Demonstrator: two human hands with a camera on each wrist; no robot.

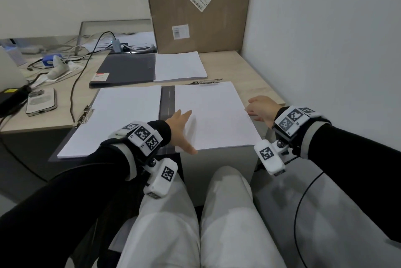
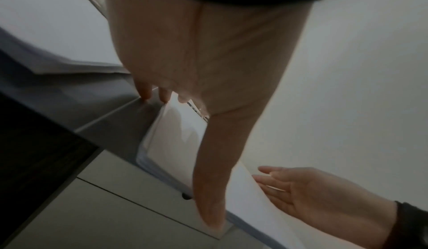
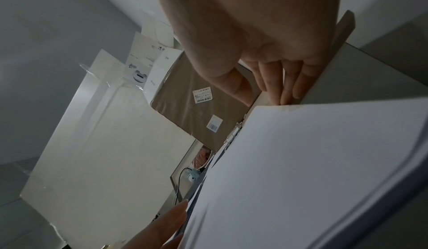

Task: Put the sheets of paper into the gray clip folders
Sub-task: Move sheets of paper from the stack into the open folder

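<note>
An open gray clip folder (image 1: pixel 168 103) lies across the desk's near edge, with a white paper stack on its left half (image 1: pixel 115 120) and another on its right half (image 1: pixel 212 113). My left hand (image 1: pixel 183 131) lies flat on the right stack's inner edge, fingers straight, thumb along the near edge. In the left wrist view its fingertips (image 2: pixel 145 95) touch the spine beside the paper (image 2: pixel 176 134). My right hand (image 1: pixel 259 108) has straight fingers (image 3: pixel 284 95) against the stack's outer edge (image 3: pixel 312 161). Behind lie a closed gray folder (image 1: pixel 128 70) and loose sheets (image 1: pixel 179 67).
A tall cardboard box (image 1: pixel 199 7) stands at the back against the right wall (image 1: pixel 325 29). A phone (image 1: pixel 41 100), a black charger (image 1: pixel 13 96) and cables (image 1: pixel 86 57) crowd the desk's left part. Metal clips (image 1: pixel 83 116) stick out at the folder's edges.
</note>
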